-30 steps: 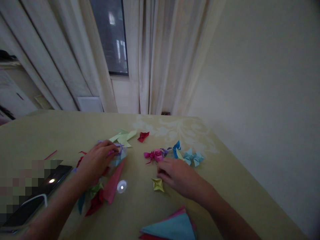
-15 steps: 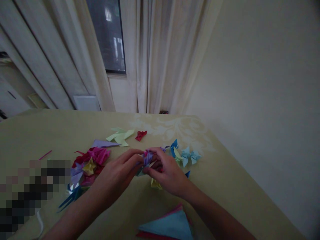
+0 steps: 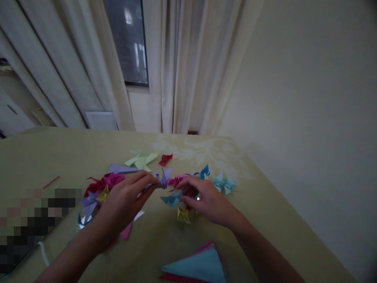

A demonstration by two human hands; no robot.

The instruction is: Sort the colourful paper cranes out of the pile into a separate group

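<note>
My left hand [image 3: 126, 200] is closed, its fingertips pinching a purple origami flower [image 3: 164, 179] with pointed petals. Facing it, my right hand [image 3: 203, 198] has its fingers curled together, with a light blue folded paper piece [image 3: 171, 199] at the thumb and fingertip. A pink folded paper piece [image 3: 176, 181] shows between the two hands, partly behind the right fingers. Just below the right hand sits a yellow folded paper piece [image 3: 183, 215]. What lies inside the right palm is mostly hidden.
Several colourful paper flowers [image 3: 110, 181] are heaped left, partly behind my left arm. Pale green paper [image 3: 141, 159] and a red piece [image 3: 165, 159] lie further back. Light blue pieces [image 3: 224, 183] sit right. A folded blue sheet [image 3: 197, 265] lies in front. Curtains [image 3: 194, 70] hang beyond.
My hands have drawn apart; the left moved left with the purple flower, which shows more fully. The light blue and pink pieces near my right hand have come into clearer view.
</note>
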